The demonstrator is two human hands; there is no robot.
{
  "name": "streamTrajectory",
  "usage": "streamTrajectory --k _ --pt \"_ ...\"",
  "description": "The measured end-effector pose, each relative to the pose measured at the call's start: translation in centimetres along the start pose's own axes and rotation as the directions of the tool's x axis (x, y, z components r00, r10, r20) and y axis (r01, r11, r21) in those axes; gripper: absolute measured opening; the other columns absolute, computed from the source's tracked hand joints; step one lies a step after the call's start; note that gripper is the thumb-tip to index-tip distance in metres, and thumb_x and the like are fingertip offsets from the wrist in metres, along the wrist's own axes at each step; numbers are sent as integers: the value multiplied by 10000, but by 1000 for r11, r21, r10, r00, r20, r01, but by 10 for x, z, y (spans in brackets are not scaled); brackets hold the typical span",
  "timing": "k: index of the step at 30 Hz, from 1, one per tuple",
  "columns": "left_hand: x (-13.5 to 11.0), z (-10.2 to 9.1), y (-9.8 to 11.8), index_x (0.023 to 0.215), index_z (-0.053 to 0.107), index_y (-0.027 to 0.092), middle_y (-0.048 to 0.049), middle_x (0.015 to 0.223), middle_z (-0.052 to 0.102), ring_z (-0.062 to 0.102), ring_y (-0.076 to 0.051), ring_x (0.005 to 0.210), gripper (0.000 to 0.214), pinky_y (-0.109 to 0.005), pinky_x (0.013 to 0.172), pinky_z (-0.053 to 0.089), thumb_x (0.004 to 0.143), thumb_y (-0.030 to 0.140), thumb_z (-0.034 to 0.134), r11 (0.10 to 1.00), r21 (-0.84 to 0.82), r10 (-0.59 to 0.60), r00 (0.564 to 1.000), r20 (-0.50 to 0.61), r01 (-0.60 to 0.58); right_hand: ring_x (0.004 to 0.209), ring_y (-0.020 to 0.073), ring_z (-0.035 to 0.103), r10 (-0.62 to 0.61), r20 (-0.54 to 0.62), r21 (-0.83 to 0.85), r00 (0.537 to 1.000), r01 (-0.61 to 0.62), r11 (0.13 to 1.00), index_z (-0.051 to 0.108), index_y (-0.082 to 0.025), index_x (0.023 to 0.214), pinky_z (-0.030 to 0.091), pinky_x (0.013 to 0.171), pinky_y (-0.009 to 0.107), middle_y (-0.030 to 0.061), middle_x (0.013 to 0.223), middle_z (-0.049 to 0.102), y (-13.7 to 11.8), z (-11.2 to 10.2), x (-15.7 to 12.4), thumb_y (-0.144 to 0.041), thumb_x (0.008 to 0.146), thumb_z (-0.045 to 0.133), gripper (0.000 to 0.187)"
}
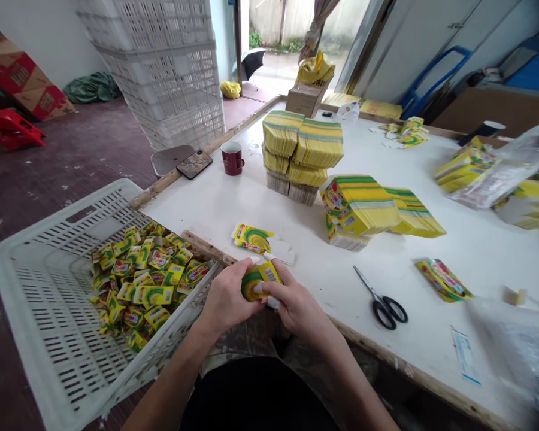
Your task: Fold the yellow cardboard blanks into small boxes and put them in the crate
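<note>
- At the near edge of the counter (233, 209), a small yellow-and-green printed carton (260, 280) sits between both hands, partly folded as far as can be told.
- Left hand (227, 299) cups the carton from the left, its fingers (247, 263) curled over the top edge and closed on it.
- Right hand (296, 305) grips the carton's lower right side, fingers bent tight against the card; both hands hold the same piece.
- Just beyond the hands lies one flat printed blank (253, 237), not folded, touching a small white scrap.
- Left of the hands, a white slotted crate (36, 287) holds a heap of finished little cartons (144, 275) that covers only part of its floor, so by my judgement the folding is well begun but far from done.
- Further back, tall stacks of flat blanks (302, 149) and a toppled bundle of blanks (372, 206) remain on the counter, which suggests much is left.
- Scissors (381, 299) lie shut to the right of the hands, well apart from them.
- A dark red mug (232, 158) and a phone (194, 164) sit near the far left edge.
</note>
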State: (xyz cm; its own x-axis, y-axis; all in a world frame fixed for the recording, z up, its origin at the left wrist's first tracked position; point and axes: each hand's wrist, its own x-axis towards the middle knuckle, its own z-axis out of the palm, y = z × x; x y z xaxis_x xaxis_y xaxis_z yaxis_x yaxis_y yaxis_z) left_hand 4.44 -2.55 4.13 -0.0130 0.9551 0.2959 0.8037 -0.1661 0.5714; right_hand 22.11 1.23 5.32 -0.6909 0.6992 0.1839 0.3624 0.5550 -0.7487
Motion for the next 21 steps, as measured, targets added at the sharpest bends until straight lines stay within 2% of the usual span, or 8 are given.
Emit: streamTrajectory --k 3,5,9,13,15,17,21 --pt "2 -2 1 1156 458 172 -105 1016 670 645 -256 921 628 -377 802 534 622 378 716 1000 14 14 1000 14 -14 1235 250 465 -20 19 39 1000 19 999 612 -233 1067 454 963 381 114 1448 308 2 -2 -2 -97 874 471 275" --pt "2 -4 2 1160 454 168 -106 1016 665 637 -260 925 635 -383 807 527 623 377 719 999 27 40 999 15 -40 1262 255 436 -27 -6 43 1000 28 999 572 -235 1136 452 967 387 125 1443 318 6 -1 -4 -137 890 472 282" --pt "4 -6 5 1185 431 168 -106 1064 640 605 -256 972 635 -385 853 499 646 341 719 997 13 73 996 42 -74 1305 277 380 -31 -135 2 990 31 1000 456 -209 1257 456 967 413 179 1426 343 15 7 -9 -192 900 469 358" --pt "6 -5 10 1242 377 175 -119 1175 582 542 -262 1083 661 -417 937 443 697 370 695 999 -11 43 999 24 -43 1237 278 468 -36 -271 -2 962 36 999 529 -213 1152 488 929 379 160 1371 421 18 9 -9 -272 900 522 258" --pt "7 -5 11 1210 392 163 -128 1150 573 535 -266 1074 639 -422 923 444 706 422 687 1000 -2 22 1000 10 -22 1217 280 485 -26 -319 1 948 28 1000 543 -215 1132 493 920 377 155 1355 435 19 9 -8 -293 899 536 246" --pt "7 -5 11 1128 439 165 -114 1069 586 547 -265 1023 566 -420 887 455 708 457 679 999 26 37 999 13 -38 1210 283 489 -20 -313 -6 950 19 1000 540 -213 1143 497 911 380 161 1351 431 19 9 -8 -296 903 530 254" --pt "9 -7 9 1013 479 174 -80 929 603 569 -261 918 479 -424 828 465 704 486 670 992 87 88 996 8 -88 1177 278 508 -24 -178 -46 984 17 999 530 -206 1166 500 894 376 172 1332 426 21 6 -7 -244 924 474 251"
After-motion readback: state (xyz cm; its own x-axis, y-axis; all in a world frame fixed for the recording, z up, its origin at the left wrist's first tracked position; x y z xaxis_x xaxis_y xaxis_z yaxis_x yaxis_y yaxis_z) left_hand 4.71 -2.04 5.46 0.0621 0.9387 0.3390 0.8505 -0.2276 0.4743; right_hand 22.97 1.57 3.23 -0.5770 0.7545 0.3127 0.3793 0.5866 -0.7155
